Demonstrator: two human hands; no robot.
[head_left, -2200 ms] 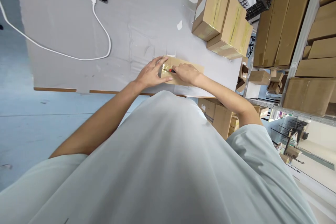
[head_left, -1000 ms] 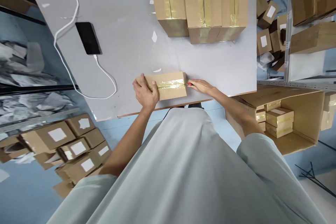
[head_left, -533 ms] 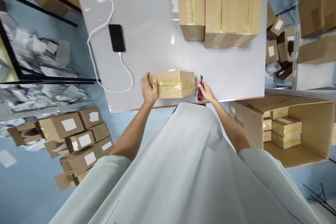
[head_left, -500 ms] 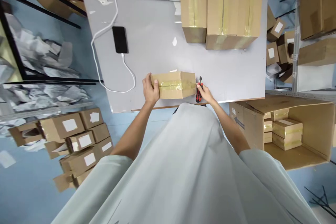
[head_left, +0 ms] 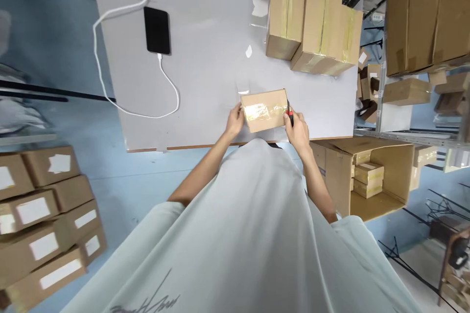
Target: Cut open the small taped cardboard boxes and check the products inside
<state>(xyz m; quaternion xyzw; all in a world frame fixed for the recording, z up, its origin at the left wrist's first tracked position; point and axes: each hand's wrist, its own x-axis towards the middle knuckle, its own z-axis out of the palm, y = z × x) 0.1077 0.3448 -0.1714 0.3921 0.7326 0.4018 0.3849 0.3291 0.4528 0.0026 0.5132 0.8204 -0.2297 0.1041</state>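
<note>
A small cardboard box [head_left: 270, 120] with shiny clear tape across its face is held near the front edge of the grey table [head_left: 205, 78]. At its left end, my left hand [head_left: 235, 121] grips the side with the fingers partly behind it. My right hand [head_left: 298, 132] is closed around a red and black utility knife [head_left: 290, 115] and also rests against the box's right end. Most of the knife is hidden by the hand and the box.
Three taped cardboard boxes [head_left: 319, 34] stand at the table's back right. A black phone [head_left: 157, 31] lies left on a white cable. A large open carton [head_left: 334, 181] with small boxes sits lower right. Labelled boxes [head_left: 44, 244] are stacked lower left.
The box has been turned so another taped face shows, and its left end is now tilted differently. My right hand has come against the box with the knife. The head view has shifted.
</note>
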